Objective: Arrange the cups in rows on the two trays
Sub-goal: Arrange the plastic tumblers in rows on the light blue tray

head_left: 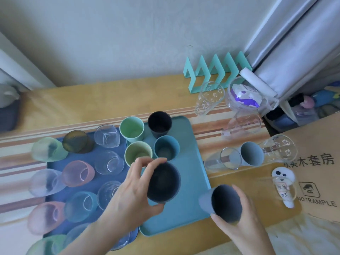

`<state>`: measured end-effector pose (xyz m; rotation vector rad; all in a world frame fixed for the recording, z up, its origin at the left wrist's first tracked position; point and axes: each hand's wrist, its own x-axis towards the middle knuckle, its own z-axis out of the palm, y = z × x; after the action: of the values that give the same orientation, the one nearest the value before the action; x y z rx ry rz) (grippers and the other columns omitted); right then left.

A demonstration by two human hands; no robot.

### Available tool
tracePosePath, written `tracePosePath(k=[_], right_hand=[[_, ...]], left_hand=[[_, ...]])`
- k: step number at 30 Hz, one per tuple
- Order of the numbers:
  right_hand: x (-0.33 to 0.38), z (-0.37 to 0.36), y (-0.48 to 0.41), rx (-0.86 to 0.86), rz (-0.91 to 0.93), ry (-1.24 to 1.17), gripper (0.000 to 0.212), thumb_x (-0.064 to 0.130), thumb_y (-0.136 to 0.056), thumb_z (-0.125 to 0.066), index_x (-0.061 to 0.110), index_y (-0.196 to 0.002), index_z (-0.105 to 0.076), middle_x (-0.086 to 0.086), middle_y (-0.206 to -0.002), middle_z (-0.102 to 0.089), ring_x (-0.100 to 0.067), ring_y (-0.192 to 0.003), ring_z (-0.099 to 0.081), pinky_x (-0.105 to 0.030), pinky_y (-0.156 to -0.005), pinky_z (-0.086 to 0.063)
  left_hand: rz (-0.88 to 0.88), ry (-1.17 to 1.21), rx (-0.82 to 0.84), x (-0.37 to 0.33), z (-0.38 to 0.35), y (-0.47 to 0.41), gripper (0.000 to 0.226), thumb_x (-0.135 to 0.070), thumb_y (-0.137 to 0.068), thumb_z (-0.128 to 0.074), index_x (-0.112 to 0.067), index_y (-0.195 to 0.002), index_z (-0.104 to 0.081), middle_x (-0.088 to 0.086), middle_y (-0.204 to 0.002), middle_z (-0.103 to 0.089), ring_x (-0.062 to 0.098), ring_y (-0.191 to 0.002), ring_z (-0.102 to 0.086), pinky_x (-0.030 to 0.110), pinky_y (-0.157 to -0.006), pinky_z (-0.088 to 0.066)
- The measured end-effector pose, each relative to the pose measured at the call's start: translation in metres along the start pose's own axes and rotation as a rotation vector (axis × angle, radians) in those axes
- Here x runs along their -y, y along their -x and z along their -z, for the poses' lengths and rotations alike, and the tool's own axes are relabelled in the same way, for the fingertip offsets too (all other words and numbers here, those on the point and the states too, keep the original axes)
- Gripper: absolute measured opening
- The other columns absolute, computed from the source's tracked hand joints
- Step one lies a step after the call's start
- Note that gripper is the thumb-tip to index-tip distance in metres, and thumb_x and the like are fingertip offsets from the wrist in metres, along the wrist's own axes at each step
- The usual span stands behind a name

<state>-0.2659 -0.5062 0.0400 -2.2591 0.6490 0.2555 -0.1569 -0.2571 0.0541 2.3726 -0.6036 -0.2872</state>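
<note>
Left hand (132, 190) is clamped on a navy cup (162, 183), fingers on the rim, thumb low on the wall; whether the cup rests on the teal tray (191, 153) or hangs just above it cannot be told. Right hand (239, 218) is clamped on a second dark cup (225, 203), tilted, mouth toward the camera, just off the teal tray's near right corner.

Table (73, 103) carries a striped cloth, both trays side by side, and loose cups to the right. A cardboard box (312, 144) lies at the right end.

Blue tray (55, 164), left, is nearly full: clear, pink, blue and olive glasses in rows. Frosted green, lilac and pink glasses stand along its left edge; whether they are on the tray or just off it cannot be told.

Teal tray holds four cups upright in two rows: light green cup (131, 131) and black cup (159, 126) at the back, olive-green cup (138, 155) and blue cup (166, 150) in front. The navy cup comes next, nearer the camera.

Off the trays, right: a grey-blue cup (251, 153) beside a clear glass (223, 160), two printed glasses (209, 98) (279, 150), a plain glass (242, 124), a jug (246, 96) with a bag inside, and a labelled glass (284, 189) on the box.

A teal zigzag rack (211, 72) stands against the wall.
</note>
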Motion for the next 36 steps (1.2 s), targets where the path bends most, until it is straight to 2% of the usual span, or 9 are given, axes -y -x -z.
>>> tracePosePath(k=[3, 6, 8, 11, 15, 18, 26, 30, 36], right_hand=[[0.02, -0.025, -0.007, 0.087, 0.092, 0.005, 0.086, 0.037, -0.066, -0.078, 0.041, -0.134, -0.026, 0.032, -0.12, -0.033, 0.002, -0.113, -0.038, -0.023, -0.083, -0.035], [0.036, -0.049, -0.021, 0.113, 0.183, 0.039, 0.085, 0.037, -0.068, -0.077, 0.032, -0.137, -0.028, 0.025, -0.123, -0.033, -0.001, -0.121, -0.036, -0.018, -0.087, -0.032], [0.044, -0.062, -0.031, 0.115, 0.224, 0.088, 0.085, 0.037, -0.069, -0.076, 0.028, -0.138, -0.029, 0.021, -0.122, -0.034, -0.004, -0.122, -0.037, -0.016, -0.085, -0.032], [0.049, -0.078, -0.043, 0.124, 0.275, 0.146, 0.085, 0.036, -0.069, -0.076, 0.024, -0.139, -0.029, 0.01, -0.129, -0.04, -0.01, -0.123, -0.041, -0.019, -0.085, -0.036], [0.05, -0.092, -0.052, 0.127, 0.283, 0.147, 0.087, 0.035, -0.068, -0.077, 0.02, -0.139, -0.029, 0.004, -0.133, -0.04, -0.017, -0.125, -0.041, -0.029, -0.094, -0.041], [0.05, -0.097, -0.053, 0.121, 0.283, 0.158, 0.088, 0.037, -0.068, -0.077, 0.021, -0.14, -0.027, 0.005, -0.134, -0.039, -0.016, -0.125, -0.04, -0.028, -0.093, -0.041], [0.052, -0.1, -0.052, 0.094, 0.293, 0.191, 0.091, 0.04, -0.069, -0.077, 0.018, -0.141, -0.026, 0.003, -0.136, -0.039, -0.017, -0.126, -0.04, -0.028, -0.093, -0.041], [0.053, -0.1, -0.053, 0.096, 0.293, 0.213, 0.092, 0.043, -0.068, -0.077, 0.017, -0.141, -0.027, 0.003, -0.136, -0.04, -0.017, -0.125, -0.041, -0.028, -0.093, -0.041], [0.052, -0.1, -0.055, 0.083, 0.304, 0.258, 0.091, 0.042, -0.068, -0.076, 0.016, -0.14, -0.028, 0.001, -0.134, -0.042, -0.02, -0.124, -0.043, -0.031, -0.093, -0.043]], left_hand=[[0.098, -0.058, -0.02, 0.018, -0.015, 0.031, 0.088, -0.025, -0.051, -0.073, -0.031, -0.13, -0.035, -0.009, -0.118, -0.038, 0.007, -0.106, -0.041, 0.014, -0.083, -0.042], [0.191, -0.111, -0.058, 0.033, -0.034, 0.046, 0.088, -0.021, -0.046, -0.076, -0.023, -0.126, -0.041, -0.005, -0.114, -0.041, 0.013, -0.1, -0.042, 0.021, -0.088, -0.04], [0.267, -0.094, -0.089, 0.04, -0.044, 0.05, 0.086, -0.02, -0.046, -0.076, -0.02, -0.125, -0.044, -0.004, -0.114, -0.042, 0.015, -0.099, -0.041, 0.024, -0.089, -0.039], [0.339, -0.062, -0.164, 0.046, -0.054, 0.047, 0.082, -0.019, -0.05, -0.078, -0.018, -0.124, -0.044, 0.0, -0.114, -0.046, 0.016, -0.097, -0.041, 0.025, -0.087, -0.039], [0.357, -0.078, -0.203, 0.051, -0.062, 0.038, 0.079, -0.017, -0.052, -0.08, -0.016, -0.122, -0.043, 0.004, -0.113, -0.048, 0.021, -0.097, -0.045, 0.032, -0.085, -0.046], [0.372, -0.098, -0.201, 0.055, -0.068, 0.035, 0.08, -0.019, -0.053, -0.081, -0.012, -0.123, -0.044, 0.006, -0.114, -0.049, 0.026, -0.099, -0.05, 0.035, -0.083, -0.05], [0.37, -0.131, -0.235, 0.053, -0.076, 0.026, 0.086, -0.025, -0.054, -0.082, -0.011, -0.128, -0.041, 0.007, -0.117, -0.049, 0.025, -0.105, -0.048, 0.036, -0.086, -0.049], [0.384, -0.078, -0.28, 0.054, -0.079, 0.025, 0.093, -0.025, -0.053, -0.084, -0.009, -0.13, -0.034, 0.007, -0.12, -0.05, 0.021, -0.112, -0.045, 0.026, -0.094, -0.039], [0.371, -0.092, -0.288, 0.054, -0.081, 0.024, 0.093, -0.026, -0.054, -0.084, -0.009, -0.13, -0.033, 0.007, -0.12, -0.05, 0.024, -0.111, -0.049, 0.03, -0.092, -0.045]])
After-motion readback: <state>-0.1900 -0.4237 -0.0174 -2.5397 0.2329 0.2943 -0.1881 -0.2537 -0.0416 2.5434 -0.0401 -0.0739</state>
